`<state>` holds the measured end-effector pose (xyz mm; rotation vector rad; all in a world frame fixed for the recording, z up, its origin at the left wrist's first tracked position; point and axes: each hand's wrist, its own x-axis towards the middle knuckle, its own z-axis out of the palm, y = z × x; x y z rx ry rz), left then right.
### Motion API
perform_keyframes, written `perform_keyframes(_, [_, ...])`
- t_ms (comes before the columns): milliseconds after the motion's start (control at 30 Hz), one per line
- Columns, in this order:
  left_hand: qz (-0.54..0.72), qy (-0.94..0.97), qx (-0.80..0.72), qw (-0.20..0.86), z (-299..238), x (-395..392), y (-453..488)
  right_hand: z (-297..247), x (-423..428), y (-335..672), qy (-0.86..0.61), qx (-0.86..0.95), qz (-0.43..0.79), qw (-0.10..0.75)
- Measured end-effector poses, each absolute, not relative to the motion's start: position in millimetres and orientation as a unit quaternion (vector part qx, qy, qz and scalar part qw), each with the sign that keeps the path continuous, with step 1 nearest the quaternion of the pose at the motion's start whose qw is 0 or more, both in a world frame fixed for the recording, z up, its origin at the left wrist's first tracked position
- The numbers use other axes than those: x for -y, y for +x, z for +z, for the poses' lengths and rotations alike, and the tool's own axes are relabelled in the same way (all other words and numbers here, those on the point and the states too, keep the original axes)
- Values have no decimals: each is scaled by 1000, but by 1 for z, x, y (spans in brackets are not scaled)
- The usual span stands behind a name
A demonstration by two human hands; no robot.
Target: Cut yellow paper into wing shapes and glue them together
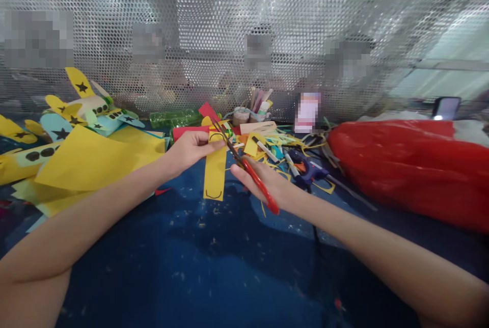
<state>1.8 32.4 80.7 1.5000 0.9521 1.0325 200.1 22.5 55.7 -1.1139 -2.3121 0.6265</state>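
Yellow strip (214, 172) hanging just above the blue bench (214, 262), scissors (248, 167) meeting its top edge.
The left hand (189, 151) pinches the strip's upper end, its forearm reaching in long. Just right of the strip, the right hand (263, 185) is closed around the red handles, palm up.

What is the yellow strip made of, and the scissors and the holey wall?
The yellow strip in the left hand looks like matte paper: thin, flat, drawn on. The scissors in the right hand seem to have metal blades and glossy red plastic handles. The holey wall looks like shiny perforated metal, possibly plastic.
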Motion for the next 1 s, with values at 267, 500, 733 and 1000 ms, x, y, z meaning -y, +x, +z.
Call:
perform_keyframes(267, [439, 623, -413, 499, 79, -33, 2, 53, -25, 202, -404, 852, 235, 236])
perform_keyframes(500, [435, 634, -424, 478, 77, -34, 2, 46, -29, 201, -413, 840, 241, 254])
perform_keyframes(733, [433, 626, -437, 480, 81, -31, 4, 45, -29, 200, -417, 823, 269, 277])
perform_keyframes(1000, [434, 622, -409, 507, 80, -31, 4, 44, -25, 199, -423, 795, 322, 291])
